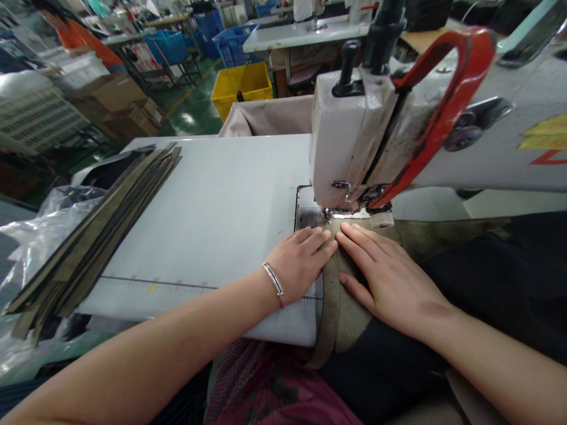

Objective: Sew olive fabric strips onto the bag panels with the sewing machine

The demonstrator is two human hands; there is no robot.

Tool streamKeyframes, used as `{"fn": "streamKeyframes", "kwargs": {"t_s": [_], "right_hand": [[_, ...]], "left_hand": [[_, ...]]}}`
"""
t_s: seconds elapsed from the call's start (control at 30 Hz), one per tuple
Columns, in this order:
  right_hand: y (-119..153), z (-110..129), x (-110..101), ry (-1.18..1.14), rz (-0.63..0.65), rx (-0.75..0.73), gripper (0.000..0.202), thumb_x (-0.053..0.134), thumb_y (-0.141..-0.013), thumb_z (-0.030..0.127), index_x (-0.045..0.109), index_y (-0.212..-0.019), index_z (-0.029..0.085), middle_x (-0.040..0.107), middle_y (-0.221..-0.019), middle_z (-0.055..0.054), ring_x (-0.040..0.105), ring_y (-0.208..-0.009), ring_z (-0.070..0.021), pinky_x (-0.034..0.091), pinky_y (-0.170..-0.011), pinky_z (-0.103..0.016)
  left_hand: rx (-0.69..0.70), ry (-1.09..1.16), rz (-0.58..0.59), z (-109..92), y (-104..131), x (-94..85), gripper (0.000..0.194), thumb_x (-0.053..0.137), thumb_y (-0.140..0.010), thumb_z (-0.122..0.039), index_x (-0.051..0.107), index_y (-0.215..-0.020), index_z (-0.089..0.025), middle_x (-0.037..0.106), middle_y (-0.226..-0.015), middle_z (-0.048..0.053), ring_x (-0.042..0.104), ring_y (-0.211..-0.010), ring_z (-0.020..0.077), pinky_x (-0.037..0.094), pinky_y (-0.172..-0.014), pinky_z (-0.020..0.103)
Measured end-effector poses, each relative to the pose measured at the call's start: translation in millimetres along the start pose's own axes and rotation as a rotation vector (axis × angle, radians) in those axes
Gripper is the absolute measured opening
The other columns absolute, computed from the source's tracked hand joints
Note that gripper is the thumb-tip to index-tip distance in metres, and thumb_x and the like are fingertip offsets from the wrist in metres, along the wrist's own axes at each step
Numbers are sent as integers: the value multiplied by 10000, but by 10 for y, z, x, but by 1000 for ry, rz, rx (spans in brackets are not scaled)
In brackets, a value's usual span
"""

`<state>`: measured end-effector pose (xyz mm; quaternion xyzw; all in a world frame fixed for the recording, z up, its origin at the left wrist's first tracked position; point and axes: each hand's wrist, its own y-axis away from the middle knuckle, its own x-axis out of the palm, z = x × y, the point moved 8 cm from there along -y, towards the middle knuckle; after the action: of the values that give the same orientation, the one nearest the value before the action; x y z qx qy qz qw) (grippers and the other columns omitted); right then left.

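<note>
Ref = sewing machine [341,136]. Olive strip [330,301] runs along left edge of the fabric piece [352,313], in front of the machine, far end right at the presser foot [326,217]. Left hand [301,260]: palm down, fingertips resting on the strip, fingers extended, nothing pinched. Right hand [383,271]: flat on the fabric just right of the strip, fingers straight, no grip either. Both sets of fingertips near each other, just short of the foot. Loose strips [115,218] piled on the table [212,206], well left of the machine. Yellow crate [243,85] behind it.

My read: step in hand is lining up and guiding strip plus fabric at the foot. Next move probably calls for light, even pressure, strip edge straight, fingertips clear of the needle. Can't tell if needle's down.
</note>
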<state>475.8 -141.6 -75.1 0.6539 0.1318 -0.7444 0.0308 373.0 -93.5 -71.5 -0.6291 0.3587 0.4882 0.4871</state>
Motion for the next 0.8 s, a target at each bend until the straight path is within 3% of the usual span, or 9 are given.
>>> {"fn": "streamKeyframes", "kwargs": {"t_s": [0.43,0.57,0.63,0.7,0.77,0.8], "right_hand": [[-30,-32,20,24,-2,-7,617,439,-944,450,369,-1449,101,363,-1518,-144,339,-1383,-274,331,-1117,-448],[25,30,-107,91,-5,-45,594,478,-931,476,449,-1390,99,431,-1463,-167,408,-1330,-292,300,-1124,-474],[160,111,-242,131,-16,-48,479,490,-930,468,572,-1257,127,593,-1273,-142,536,-1171,-275,259,-1134,-500],[369,216,-376,129,-16,-36,336,491,-935,447,666,-997,167,670,-926,-68,601,-928,-222,257,-1130,-489],[611,342,-493,75,-25,-35,311,497,-937,414,628,-752,201,585,-685,-7,567,-753,-178,310,-1097,-440],[728,405,-545,34,-40,-48,323,502,-938,389,591,-683,210,544,-635,8,543,-705,-164,333,-1076,-417]], "left_hand": [[-45,-16,103,25,-30,70,436,439,-944,-202,443,-1371,-111,496,-1389,120,458,-1299,236,357,-1139,415],[-122,35,129,36,7,14,482,447,-928,-185,395,-1407,-158,432,-1466,97,401,-1359,231,305,-1163,435],[-190,110,108,-80,156,-66,563,489,-894,-185,333,-1435,-158,408,-1488,107,365,-1386,243,297,-1164,453],[-268,206,-32,-289,431,-198,594,547,-853,-199,345,-1407,-132,474,-1420,136,412,-1341,256,346,-1130,448],[-348,308,-252,-526,819,-307,378,562,-854,-209,496,-1220,-141,608,-1195,125,543,-1156,240,448,-1021,410],[-382,389,-280,-638,1007,-256,222,543,-871,-201,551,-1088,-155,641,-1055,100,591,-1021,210,499,-926,361]]}}
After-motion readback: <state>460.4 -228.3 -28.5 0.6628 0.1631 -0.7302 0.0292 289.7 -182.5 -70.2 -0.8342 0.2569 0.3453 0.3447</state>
